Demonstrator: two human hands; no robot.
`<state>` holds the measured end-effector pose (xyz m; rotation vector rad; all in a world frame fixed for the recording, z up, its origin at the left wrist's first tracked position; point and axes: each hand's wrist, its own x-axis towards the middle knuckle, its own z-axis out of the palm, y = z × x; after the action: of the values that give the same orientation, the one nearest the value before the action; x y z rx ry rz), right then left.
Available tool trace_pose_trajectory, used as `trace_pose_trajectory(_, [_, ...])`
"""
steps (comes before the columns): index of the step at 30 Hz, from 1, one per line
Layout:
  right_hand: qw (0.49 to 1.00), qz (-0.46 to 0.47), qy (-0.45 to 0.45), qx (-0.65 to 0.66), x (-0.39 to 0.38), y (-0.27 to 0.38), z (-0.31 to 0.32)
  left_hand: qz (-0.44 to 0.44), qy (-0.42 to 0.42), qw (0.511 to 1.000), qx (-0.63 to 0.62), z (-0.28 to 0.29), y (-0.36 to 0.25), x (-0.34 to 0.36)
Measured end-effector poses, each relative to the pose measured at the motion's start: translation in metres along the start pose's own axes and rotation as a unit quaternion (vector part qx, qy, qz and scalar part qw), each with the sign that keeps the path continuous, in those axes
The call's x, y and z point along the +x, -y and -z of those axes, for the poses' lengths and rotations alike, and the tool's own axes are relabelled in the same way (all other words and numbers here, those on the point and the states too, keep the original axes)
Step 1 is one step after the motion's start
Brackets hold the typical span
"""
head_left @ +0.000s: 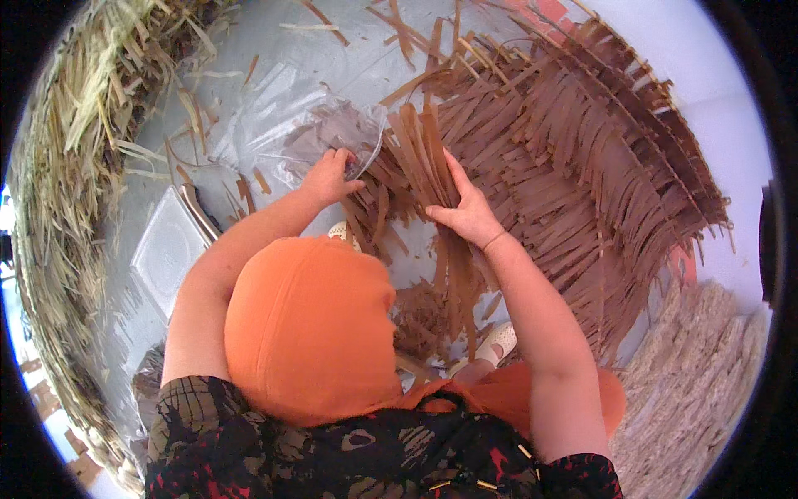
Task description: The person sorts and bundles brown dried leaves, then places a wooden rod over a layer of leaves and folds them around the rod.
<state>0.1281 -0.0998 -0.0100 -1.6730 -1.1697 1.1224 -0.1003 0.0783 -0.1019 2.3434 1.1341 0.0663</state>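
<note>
1. Brown strip bundle (420, 154): just right of the clear plastic bag (287, 158); fanned at the upper end, drawn together at about mid-length, trailing loosely below the hold.

2. Step in hand, as judged: steadying the gathered strips on one side while working at the bag on the other. Best done with an even, moderate squeeze; keep the strips flat and parallel, and avoid twisting, a likely cause of creases or splits.

3. Further advice: keep the bag's thin film clear of the strip ends, for fear of snagging; support the bundle near its middle, to limit slipping of the inner strips.

4. Grip, right hand (472, 209): to the right of the bag, closed down to the thickness of the bundle. Thumb across the near face, fingers along the right side; holding firmly, to all appearance.

5. Grip, left hand (330, 176): at the lower right part of the bag, with loosely curled fingers and a thumb set apart. Cannot tell from this angle about any pinch on film or strip.

6. Surroundings: loose brown strips (378, 204) just below the bag's right side; layered brown panel (573, 166) farther right of the bag, beyond the bundle; pale strip mass (58, 208) well to the bag's left.
</note>
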Motion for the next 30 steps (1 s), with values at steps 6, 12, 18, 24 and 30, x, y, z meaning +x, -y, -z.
trace_pose_trajectory(6, [0.984,-0.036,0.031,-0.172,0.016,-0.031,-0.039,0.129,-0.017,0.887,-0.443,0.001,0.014,0.011])
trace_pose_trajectory(12, [0.946,-0.077,0.086,-0.303,0.049,-0.045,-0.076,0.049,-0.122,0.879,-0.459,0.032,0.007,0.002])
trace_pose_trajectory(18, [0.912,0.027,0.087,-0.4,0.093,-0.009,-0.11,-0.105,-0.149,0.967,-0.18,0.048,-0.023,-0.025])
trace_pose_trajectory(24, [0.92,0.063,0.088,-0.377,0.134,-0.035,-0.134,-0.078,-0.085,0.979,-0.166,0.037,-0.026,-0.011])
trace_pose_trajectory(30, [0.907,0.156,0.049,-0.389,0.101,-0.024,-0.099,0.028,-0.069,0.991,-0.109,-0.002,0.042,-0.02])
